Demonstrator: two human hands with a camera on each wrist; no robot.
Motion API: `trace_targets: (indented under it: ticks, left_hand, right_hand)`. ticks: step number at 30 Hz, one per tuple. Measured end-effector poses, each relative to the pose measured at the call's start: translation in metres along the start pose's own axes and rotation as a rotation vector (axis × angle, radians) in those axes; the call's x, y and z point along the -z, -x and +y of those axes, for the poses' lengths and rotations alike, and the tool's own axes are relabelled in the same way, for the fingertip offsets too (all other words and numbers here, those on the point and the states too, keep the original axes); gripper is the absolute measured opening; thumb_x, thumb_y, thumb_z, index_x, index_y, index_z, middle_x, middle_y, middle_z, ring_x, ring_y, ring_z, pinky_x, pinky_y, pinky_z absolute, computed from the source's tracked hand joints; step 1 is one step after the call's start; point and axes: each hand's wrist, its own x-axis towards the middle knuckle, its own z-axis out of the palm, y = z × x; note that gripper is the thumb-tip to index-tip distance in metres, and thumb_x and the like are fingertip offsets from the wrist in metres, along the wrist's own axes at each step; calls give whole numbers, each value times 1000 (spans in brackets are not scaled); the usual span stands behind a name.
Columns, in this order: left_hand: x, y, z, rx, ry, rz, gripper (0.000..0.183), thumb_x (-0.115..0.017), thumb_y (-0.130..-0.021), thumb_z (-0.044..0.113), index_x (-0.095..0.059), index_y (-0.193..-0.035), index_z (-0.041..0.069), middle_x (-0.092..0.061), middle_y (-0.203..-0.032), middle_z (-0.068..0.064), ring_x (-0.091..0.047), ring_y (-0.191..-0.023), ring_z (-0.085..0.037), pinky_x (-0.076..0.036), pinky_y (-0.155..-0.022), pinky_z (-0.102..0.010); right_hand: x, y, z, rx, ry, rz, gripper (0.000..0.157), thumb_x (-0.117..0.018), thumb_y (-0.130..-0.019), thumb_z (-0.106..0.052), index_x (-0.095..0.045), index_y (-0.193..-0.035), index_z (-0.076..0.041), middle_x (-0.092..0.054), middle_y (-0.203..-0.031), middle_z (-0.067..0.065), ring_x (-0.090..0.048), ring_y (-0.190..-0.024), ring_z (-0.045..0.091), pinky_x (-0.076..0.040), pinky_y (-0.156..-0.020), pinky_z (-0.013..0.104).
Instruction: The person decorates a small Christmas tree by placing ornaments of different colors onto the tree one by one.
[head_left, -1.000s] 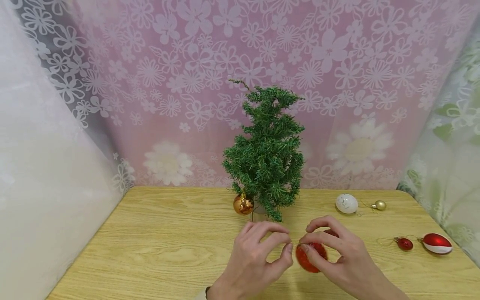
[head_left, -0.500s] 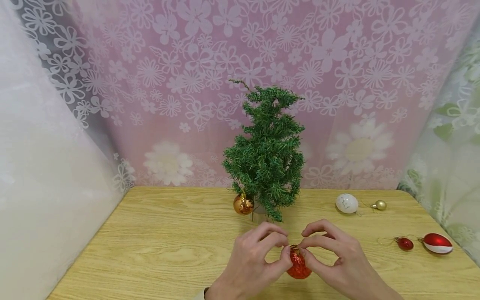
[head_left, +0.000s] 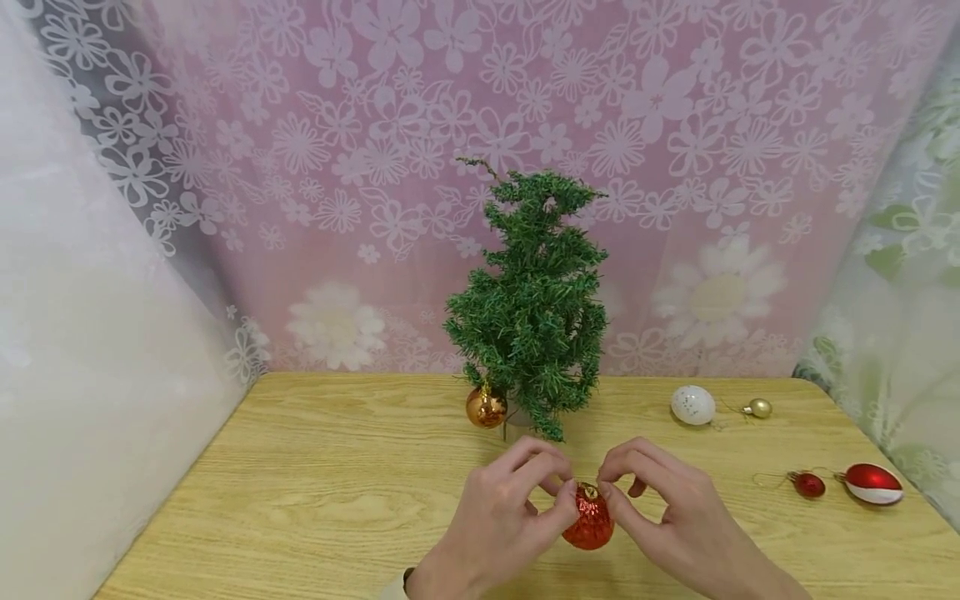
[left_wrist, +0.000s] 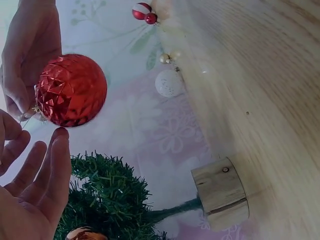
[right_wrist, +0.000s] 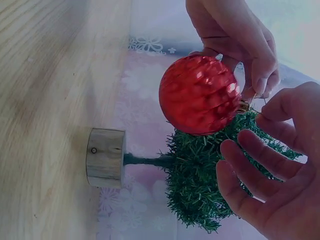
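A shiny red Christmas ball [head_left: 588, 525] with a faceted surface hangs between my two hands, its gold cap upward. In the right wrist view a thin string loop rises from the cap of the red ball [right_wrist: 200, 95]. My left hand [head_left: 510, 508] pinches one side of that string between thumb and index finger. The other side is pinched by my right hand [head_left: 667, 508], its remaining fingers loosely bent. Just beyond the hands stands a small green artificial Christmas tree [head_left: 532, 308], a copper-gold ball [head_left: 487, 407] hanging from its lower left branch.
On the table's right lie a white speckled ball [head_left: 693, 405], a small gold ball [head_left: 760, 408], a small dark red ball [head_left: 809, 485] and a red-and-white ornament [head_left: 873, 484]. The tree's round wooden base [left_wrist: 220, 194] rests on the wood-grain table [head_left: 300, 517]. A floral curtain [head_left: 375, 208] hangs behind.
The red ball has swung left from beside my right hand to between both hands and now hangs cap up. Its string has come to be stretched between my fingertips.
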Motion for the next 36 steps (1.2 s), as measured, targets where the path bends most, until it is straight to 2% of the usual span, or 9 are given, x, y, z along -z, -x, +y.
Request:
trace_targets:
  ticks: [6, 11, 16, 18, 24, 27, 29, 32, 36]
  left_hand:
    - [2, -7, 3, 35, 27, -9, 14, -68, -91, 5, -66, -94, 18, -67, -97, 7, -70, -73, 3, -46, -59, -1]
    - [5, -17, 4, 36, -30, -39, 7, -64, -96, 11, -65, -98, 17, -69, -93, 8, -70, -72, 2, -42, -57, 0]
    - [7, -30, 6, -1, -109, -71, 6, -59, -100, 13, -63, -102, 17, -71, -89, 8, -70, -72, 1, -37, -53, 0]
    - [8, -36, 5, -38, -146, -69, 7, -56, -102, 14, -62, -103, 17, -71, -86, 9, -67, -68, 2, -34, -51, 0]
    - [13, -60, 0, -85, -186, -78, 9, -51, -105, 15, -60, -106, 14, -69, -84, 8, -67, -66, 1, -30, -48, -1]
    - [16, -71, -2, -60, -161, -84, 10, -51, -105, 16, -60, -106, 14, -69, -84, 7, -68, -68, -1, -31, -47, -2]
    - [17, -78, -2, -19, -126, -90, 10, -51, -105, 17, -60, -106, 14, -69, -84, 6, -65, -64, -1, -33, -47, -4]
    - [20, -89, -2, 53, -65, -97, 12, -50, -106, 20, -60, -107, 15, -71, -86, 4, -58, -59, 0, -38, -49, -8]
    - [21, -104, -2, 111, -29, -85, 12, -49, -107, 22, -59, -107, 16, -72, -88, 4, -54, -58, 2, -40, -49, -12]
  right_hand:
    - [4, -5, -1, 29, 24, -23, 42, -75, -80, 13, -64, -102, -21, -64, -93, -11, -58, -80, -2, -45, -67, 12]
    - [9, -12, -1, 33, 40, -15, 39, -73, -82, 12, -65, -104, -20, -67, -91, -11, -60, -78, -2, -46, -65, 10]
    - [14, -22, -2, 29, 69, 8, 34, -71, -84, 12, -66, -103, -16, -68, -90, -9, -59, -73, -3, -47, -68, 10]
    - [16, -27, -2, 19, 84, 11, 31, -70, -87, 11, -65, -103, -15, -68, -91, -9, -58, -72, -3, -47, -69, 10]
    - [23, -47, 2, 40, 109, 41, 12, -62, -98, 0, -65, -104, -10, -68, -91, -6, -57, -71, -3, -48, -70, 12]
    - [26, -57, 4, 61, 111, 64, 10, -62, -99, 0, -65, -104, -8, -69, -90, -3, -60, -71, 0, -49, -67, 12]
    - [28, -63, 5, 61, 117, 81, 10, -62, -98, 1, -65, -104, -7, -70, -90, -1, -63, -74, 4, -49, -64, 13]
    - [30, -72, 5, 35, 129, 112, 13, -63, -95, 4, -66, -105, -4, -71, -91, 0, -66, -77, 7, -50, -64, 12]
    - [32, -85, 5, -29, 134, 156, 15, -63, -92, 8, -66, -105, 0, -72, -91, 3, -66, -79, 1, -51, -71, 9]
